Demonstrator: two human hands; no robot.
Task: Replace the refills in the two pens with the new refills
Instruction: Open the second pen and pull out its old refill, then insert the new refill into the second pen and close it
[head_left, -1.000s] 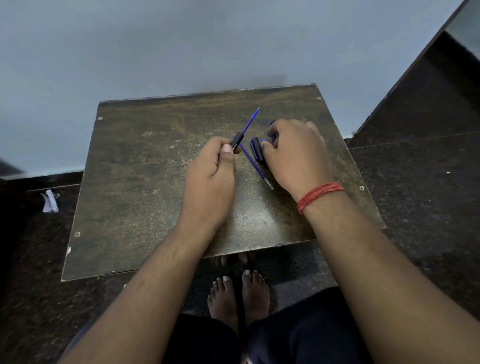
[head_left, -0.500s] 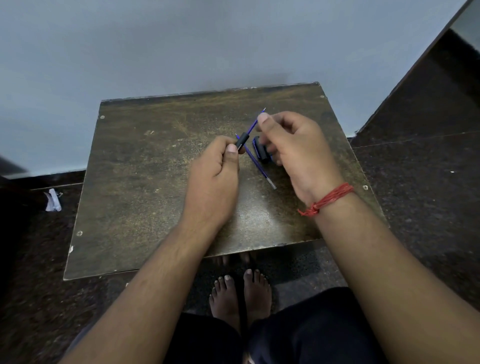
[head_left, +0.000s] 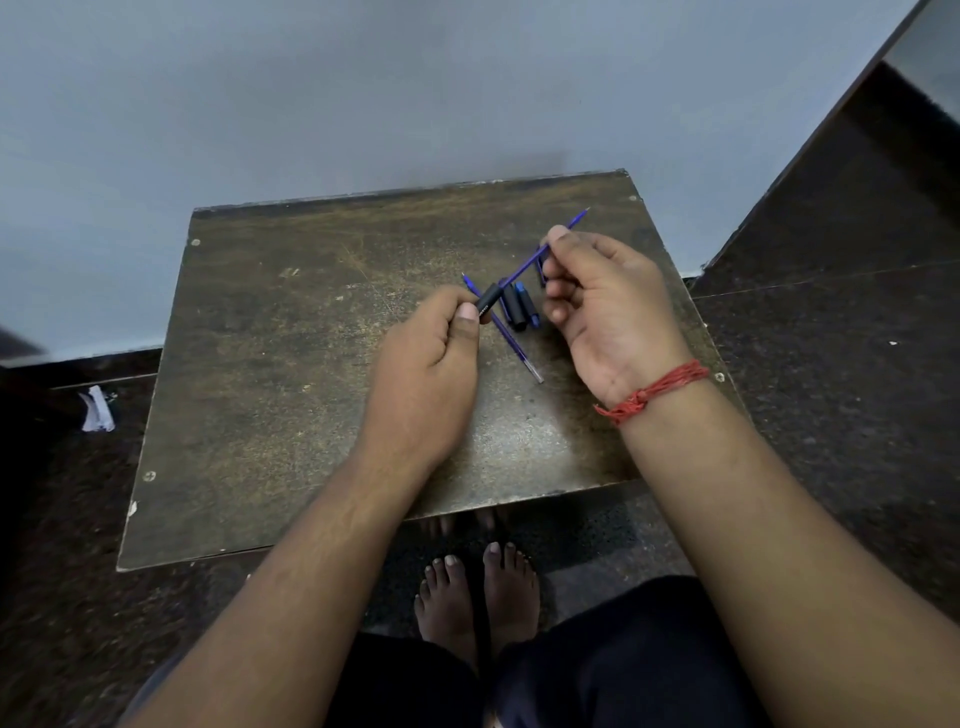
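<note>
Two hands at frame centre. Left hand (head_left: 431, 353) clamps the black pen barrel (head_left: 489, 301); right hand (head_left: 602, 291) pinches the blue refill (head_left: 524, 267) protruding from it. Spare refill (head_left: 511, 343) lies on tabletop (head_left: 291, 364). Refill likely light, bendy: hold near barrel mouth.

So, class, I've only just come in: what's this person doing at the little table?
A person is swapping pen refills. The left hand grips a black pen barrel, and the right hand pinches a blue refill whose lower end is at the barrel's mouth. Another blue refill and some dark pen parts lie on the worn wooden table between the hands.
</note>
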